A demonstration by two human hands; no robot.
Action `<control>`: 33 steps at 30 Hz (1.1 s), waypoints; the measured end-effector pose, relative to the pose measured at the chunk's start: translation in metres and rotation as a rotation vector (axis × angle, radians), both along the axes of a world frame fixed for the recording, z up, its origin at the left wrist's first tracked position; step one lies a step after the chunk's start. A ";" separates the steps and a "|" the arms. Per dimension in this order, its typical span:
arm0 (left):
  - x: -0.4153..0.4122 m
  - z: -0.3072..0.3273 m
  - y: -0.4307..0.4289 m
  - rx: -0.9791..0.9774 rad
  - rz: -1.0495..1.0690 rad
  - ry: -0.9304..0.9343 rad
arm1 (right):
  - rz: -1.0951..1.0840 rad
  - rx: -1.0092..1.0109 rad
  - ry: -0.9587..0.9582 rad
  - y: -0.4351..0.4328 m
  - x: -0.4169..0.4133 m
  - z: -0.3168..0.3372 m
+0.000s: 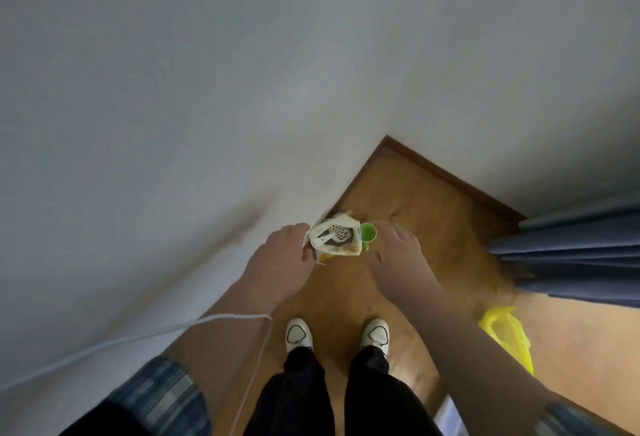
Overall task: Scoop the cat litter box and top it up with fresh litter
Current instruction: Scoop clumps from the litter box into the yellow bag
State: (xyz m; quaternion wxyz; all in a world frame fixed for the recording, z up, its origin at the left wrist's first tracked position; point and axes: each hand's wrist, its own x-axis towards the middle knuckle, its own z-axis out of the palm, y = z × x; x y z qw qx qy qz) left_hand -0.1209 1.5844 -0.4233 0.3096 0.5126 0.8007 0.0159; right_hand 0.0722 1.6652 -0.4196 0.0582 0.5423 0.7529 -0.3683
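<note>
Wooden floor (433, 213), yellow bag (507, 335), white shoes (298, 333)

Whitish litter bag (334, 246), yellow low down, is standing open-topped btwn the hands, left hand (280, 257) gripping its left edge. Pale slotted scoop (339, 231) is lying inside, w/ a green cup (367, 231) sitting at the bag's right, just beside right hand (396, 255).

Blue sleeves (166, 394), possibly plaid, black trousers (301, 394) and white dark-trimmed shoes (298, 334) are worn; left hand (277, 259) and right hand (398, 255) are ungloved.
</note>
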 end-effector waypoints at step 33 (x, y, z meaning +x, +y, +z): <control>-0.009 -0.596 0.073 -0.038 -0.030 0.307 | 0.186 -0.184 -0.036 0.025 -0.070 -0.587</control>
